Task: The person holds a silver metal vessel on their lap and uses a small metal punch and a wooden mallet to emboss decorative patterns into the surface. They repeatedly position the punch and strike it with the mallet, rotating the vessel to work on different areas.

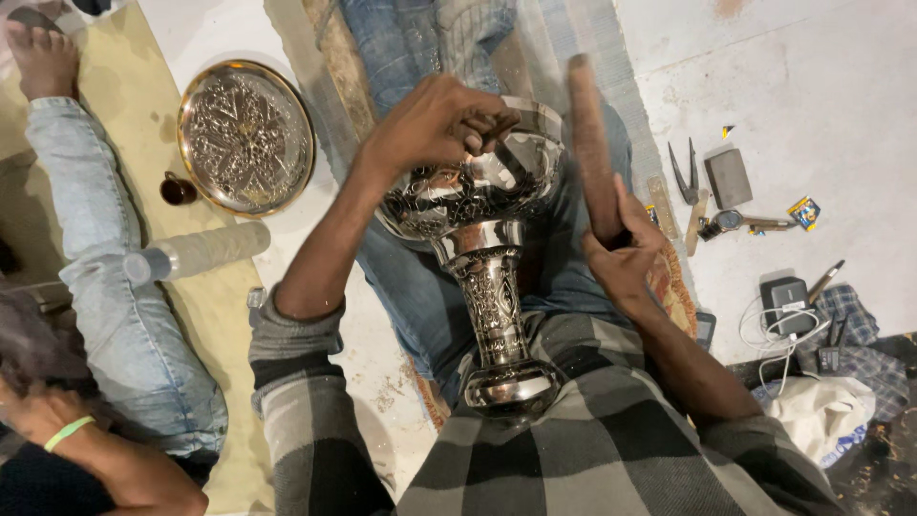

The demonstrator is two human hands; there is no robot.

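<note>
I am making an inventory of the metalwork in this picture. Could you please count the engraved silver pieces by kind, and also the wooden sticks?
Engraved silver goblet-shaped vases: 1, left hand on its bowl
Engraved round silver trays: 1
Wooden sticks: 1, in the right hand
Total: 3

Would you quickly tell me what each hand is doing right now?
Left hand: closed, pinching a small tool against the rim of the engraved metal goblet.
Right hand: closed around a wooden stick, which is motion-blurred.
</note>
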